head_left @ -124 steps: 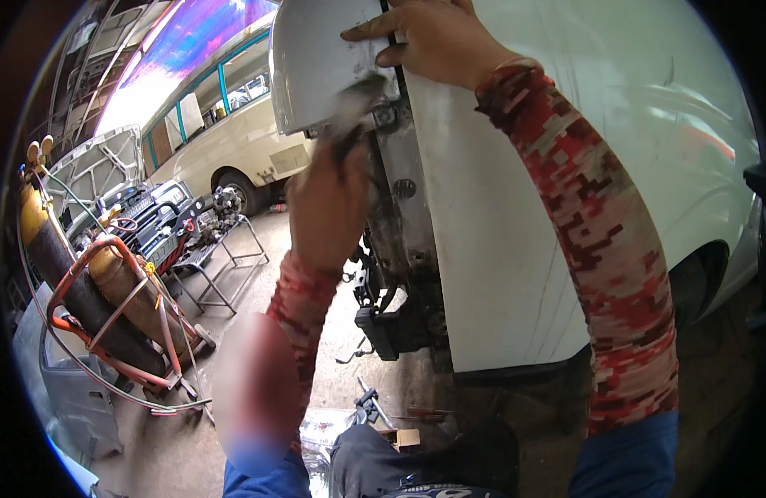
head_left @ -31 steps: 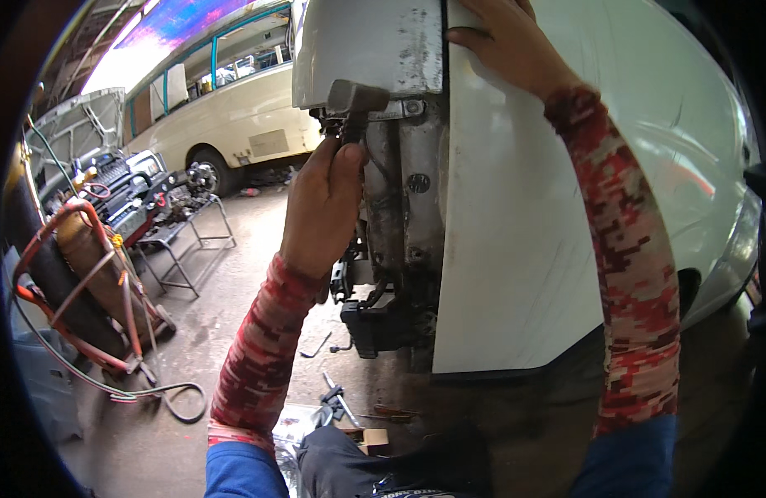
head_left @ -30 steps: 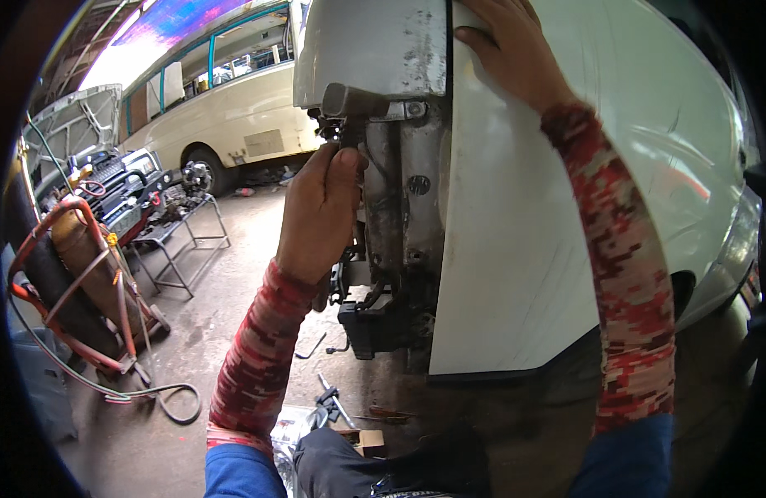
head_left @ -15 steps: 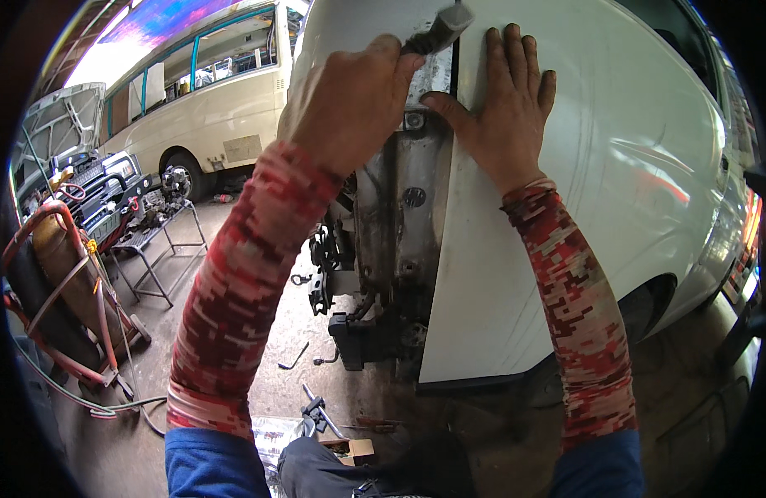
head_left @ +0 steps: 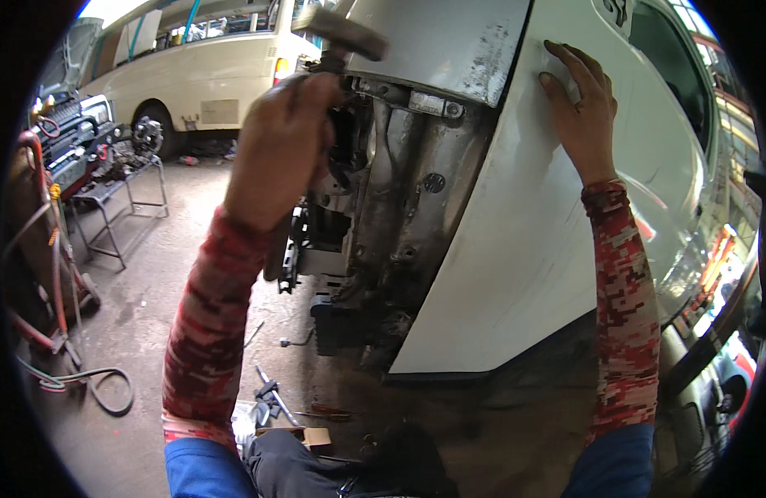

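Note:
My left hand is closed around the handle of a hammer, whose slightly blurred metal head is raised at the top. The hammer is apart from the grey vehicle panel, which has scuffed, worn paint along its right edge. My right hand holds nothing; its fingers are apart and bent against the large white body panel. A narrow dark gap runs between the two panels. Below the grey one, a bare, dirty metal structure with a small bracket is exposed.
A cream van stands behind to the left. A metal stand bears greasy parts, with a red-framed cart and hose nearer. Tools and a small cardboard box lie on the floor by my legs.
The hammer in my left hand has moved left and away from the panel gap. My right hand has shifted right, off the gap, and its fingers are more bent. The view has tilted.

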{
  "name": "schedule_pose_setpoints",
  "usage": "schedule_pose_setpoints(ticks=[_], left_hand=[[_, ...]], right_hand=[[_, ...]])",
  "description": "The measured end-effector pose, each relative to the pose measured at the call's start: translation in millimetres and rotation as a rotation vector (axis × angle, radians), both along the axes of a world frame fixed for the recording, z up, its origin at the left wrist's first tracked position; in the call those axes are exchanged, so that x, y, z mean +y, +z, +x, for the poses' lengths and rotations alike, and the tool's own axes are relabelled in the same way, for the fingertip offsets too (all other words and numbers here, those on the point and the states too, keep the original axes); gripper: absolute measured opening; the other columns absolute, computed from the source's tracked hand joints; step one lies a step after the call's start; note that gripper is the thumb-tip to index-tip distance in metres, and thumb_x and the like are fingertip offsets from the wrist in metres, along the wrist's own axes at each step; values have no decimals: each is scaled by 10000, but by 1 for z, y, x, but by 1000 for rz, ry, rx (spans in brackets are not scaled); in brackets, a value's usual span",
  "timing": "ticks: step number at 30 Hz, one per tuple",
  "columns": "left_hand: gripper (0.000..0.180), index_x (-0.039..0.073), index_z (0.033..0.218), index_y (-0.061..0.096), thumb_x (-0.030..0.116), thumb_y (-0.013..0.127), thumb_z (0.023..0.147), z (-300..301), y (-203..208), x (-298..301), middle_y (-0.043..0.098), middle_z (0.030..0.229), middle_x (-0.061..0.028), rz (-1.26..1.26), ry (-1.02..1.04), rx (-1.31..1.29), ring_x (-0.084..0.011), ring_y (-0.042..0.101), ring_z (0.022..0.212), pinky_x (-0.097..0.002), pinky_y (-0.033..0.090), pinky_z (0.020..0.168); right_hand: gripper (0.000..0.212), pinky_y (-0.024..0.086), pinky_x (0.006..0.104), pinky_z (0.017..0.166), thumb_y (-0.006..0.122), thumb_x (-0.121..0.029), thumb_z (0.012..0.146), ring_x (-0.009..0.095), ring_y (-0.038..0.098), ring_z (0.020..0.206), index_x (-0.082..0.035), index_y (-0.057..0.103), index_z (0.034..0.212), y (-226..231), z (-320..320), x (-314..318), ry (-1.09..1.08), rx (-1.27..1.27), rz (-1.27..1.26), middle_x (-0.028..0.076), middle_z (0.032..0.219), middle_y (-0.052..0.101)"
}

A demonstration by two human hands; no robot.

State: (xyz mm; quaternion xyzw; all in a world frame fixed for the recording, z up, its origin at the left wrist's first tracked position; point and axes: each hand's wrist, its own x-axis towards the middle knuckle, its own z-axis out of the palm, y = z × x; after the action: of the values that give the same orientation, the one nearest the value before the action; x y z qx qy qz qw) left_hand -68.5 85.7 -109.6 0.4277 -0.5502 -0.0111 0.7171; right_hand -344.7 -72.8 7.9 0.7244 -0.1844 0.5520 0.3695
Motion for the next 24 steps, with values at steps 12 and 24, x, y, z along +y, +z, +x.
schedule_pose_setpoints(ticks=[12,24], left_hand=[[373,19,1004,557,383,478,1031,25,-272,14,540,600,-43,447,-1005,564,-112,480,429,-253,361,390],[299,29,1154,579,124,630,875,-52,-463,0,608,953,-170,307,-1114,-199,-349,605,864,-436,506,760]], right_hand=[[454,311,503,1094,437,-437,1017,350,475,1303,-105,633,1258,26,67,-40,-89,-269,-268,135,1369,566],[489,423,420,947,414,-331,1046,345,559,1027,107,553,1214,33,61,-39,12,-342,-50,237,1173,595]])
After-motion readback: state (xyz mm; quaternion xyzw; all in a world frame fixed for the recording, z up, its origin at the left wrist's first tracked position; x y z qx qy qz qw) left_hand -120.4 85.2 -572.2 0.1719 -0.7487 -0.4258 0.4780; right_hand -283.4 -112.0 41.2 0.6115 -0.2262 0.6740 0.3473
